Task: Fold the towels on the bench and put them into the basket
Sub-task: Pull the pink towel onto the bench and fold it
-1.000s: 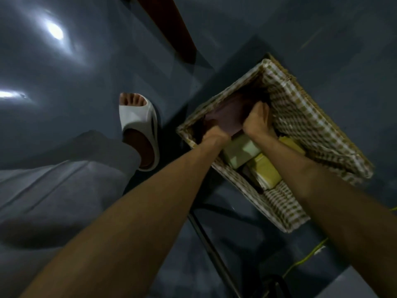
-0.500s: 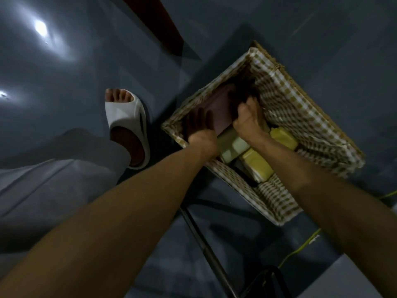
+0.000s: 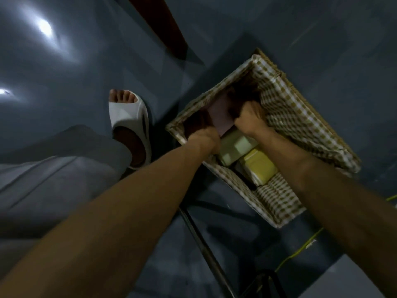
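A wicker basket with a brown-checked liner (image 3: 300, 125) stands on the dark floor. A folded mauve towel (image 3: 219, 114) lies at its far end. A pale green folded towel (image 3: 234, 147) and a yellow one (image 3: 260, 168) lie nearer to me. My left hand (image 3: 199, 130) reaches down inside the basket's left wall, its fingers straight along the mauve towel's left side and in shadow. My right hand (image 3: 249, 119) has curled fingers and grips the mauve towel's right edge.
A foot in a white slipper (image 3: 129, 125) and a grey trouser leg (image 3: 64, 168) are left of the basket. A dark metal bar (image 3: 206, 250) runs under my arms. A yellow-green cable (image 3: 296, 254) lies at the lower right, a red-brown plank (image 3: 159, 24) at the top.
Both hands have gone deeper into the basket with the mauve towel. My left fingers slid down its left side and my right fingers curled tighter on its right edge.
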The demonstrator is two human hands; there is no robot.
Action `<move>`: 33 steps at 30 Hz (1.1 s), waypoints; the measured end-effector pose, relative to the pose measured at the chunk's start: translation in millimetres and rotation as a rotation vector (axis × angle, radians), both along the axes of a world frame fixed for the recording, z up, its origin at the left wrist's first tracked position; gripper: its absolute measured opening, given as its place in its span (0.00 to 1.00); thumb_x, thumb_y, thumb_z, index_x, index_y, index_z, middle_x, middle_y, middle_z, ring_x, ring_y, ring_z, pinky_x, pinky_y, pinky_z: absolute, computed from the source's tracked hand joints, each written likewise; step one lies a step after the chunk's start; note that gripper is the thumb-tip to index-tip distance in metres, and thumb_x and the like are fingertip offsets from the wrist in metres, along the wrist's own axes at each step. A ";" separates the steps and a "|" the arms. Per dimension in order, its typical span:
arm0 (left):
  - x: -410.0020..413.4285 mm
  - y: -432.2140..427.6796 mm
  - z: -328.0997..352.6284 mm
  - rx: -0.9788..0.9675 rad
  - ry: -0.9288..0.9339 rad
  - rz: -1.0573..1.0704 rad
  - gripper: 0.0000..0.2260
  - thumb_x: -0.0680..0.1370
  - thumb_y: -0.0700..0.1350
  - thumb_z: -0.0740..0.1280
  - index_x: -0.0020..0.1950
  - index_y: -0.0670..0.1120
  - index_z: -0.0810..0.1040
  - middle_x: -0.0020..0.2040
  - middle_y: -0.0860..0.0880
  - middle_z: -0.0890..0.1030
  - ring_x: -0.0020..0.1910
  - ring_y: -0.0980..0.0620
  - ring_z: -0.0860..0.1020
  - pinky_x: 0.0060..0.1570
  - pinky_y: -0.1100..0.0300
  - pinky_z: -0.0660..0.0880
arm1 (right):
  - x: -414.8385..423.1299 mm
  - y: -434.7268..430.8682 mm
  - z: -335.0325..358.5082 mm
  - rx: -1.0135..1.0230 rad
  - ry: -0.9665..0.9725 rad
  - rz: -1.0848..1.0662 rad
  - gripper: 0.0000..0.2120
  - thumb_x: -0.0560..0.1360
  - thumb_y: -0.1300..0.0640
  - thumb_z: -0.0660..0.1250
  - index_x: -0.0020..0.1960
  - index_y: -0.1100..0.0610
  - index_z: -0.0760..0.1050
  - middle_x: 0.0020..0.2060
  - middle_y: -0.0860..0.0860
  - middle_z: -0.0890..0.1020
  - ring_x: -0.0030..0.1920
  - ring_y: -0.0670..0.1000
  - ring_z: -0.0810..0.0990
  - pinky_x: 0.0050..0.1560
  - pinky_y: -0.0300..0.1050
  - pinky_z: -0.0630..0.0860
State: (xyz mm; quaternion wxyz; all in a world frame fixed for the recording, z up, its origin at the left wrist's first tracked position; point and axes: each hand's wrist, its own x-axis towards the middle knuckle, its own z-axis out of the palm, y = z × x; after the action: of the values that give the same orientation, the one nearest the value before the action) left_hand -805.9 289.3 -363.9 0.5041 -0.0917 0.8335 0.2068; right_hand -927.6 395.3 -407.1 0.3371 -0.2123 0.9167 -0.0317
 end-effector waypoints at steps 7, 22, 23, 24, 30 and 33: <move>23.7 11.5 57.6 -0.126 0.354 0.343 0.28 0.82 0.52 0.63 0.79 0.45 0.59 0.75 0.43 0.67 0.70 0.40 0.72 0.64 0.46 0.71 | 24.7 35.0 37.5 -0.299 0.073 0.001 0.23 0.81 0.55 0.65 0.74 0.62 0.71 0.72 0.63 0.71 0.74 0.64 0.67 0.74 0.56 0.65; 111.5 -83.2 176.9 -0.139 0.767 0.382 0.22 0.83 0.55 0.63 0.74 0.47 0.67 0.66 0.42 0.71 0.65 0.39 0.71 0.61 0.42 0.73 | 77.7 -7.7 172.9 -0.567 0.176 0.206 0.19 0.80 0.57 0.67 0.70 0.55 0.75 0.73 0.56 0.73 0.75 0.56 0.68 0.76 0.56 0.65; 115.1 -92.5 186.6 -0.146 0.774 0.381 0.23 0.83 0.56 0.63 0.75 0.48 0.66 0.67 0.43 0.71 0.66 0.40 0.71 0.62 0.43 0.72 | 80.7 -14.1 183.3 -0.590 0.184 0.220 0.19 0.79 0.56 0.67 0.69 0.55 0.76 0.72 0.56 0.74 0.75 0.56 0.69 0.75 0.57 0.66; 118.6 -101.2 196.0 -0.154 0.780 0.375 0.24 0.83 0.56 0.63 0.75 0.48 0.65 0.68 0.43 0.70 0.67 0.40 0.70 0.62 0.43 0.72 | 83.4 -20.0 193.5 -0.609 0.189 0.231 0.19 0.79 0.55 0.67 0.69 0.54 0.76 0.71 0.56 0.75 0.74 0.56 0.69 0.75 0.58 0.67; 145.4 -145.8 250.2 -0.206 0.900 0.334 0.27 0.81 0.60 0.65 0.76 0.52 0.65 0.66 0.44 0.71 0.66 0.42 0.70 0.63 0.43 0.74 | 104.0 -68.6 255.9 -0.725 0.235 0.275 0.17 0.80 0.55 0.69 0.68 0.54 0.77 0.70 0.54 0.76 0.72 0.55 0.72 0.73 0.57 0.69; 165.8 -164.5 274.6 -0.227 0.993 0.366 0.27 0.79 0.62 0.67 0.75 0.53 0.68 0.66 0.46 0.71 0.65 0.44 0.71 0.61 0.44 0.74 | 120.9 -109.2 289.3 -0.823 0.220 0.309 0.17 0.79 0.54 0.67 0.66 0.55 0.77 0.67 0.53 0.78 0.69 0.54 0.74 0.71 0.54 0.71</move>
State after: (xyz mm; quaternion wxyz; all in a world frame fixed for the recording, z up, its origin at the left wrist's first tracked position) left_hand -640.0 124.8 -89.3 -0.0079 -0.1805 0.9590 0.2182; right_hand -806.8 286.1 -117.8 0.1259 -0.4650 0.8158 -0.3201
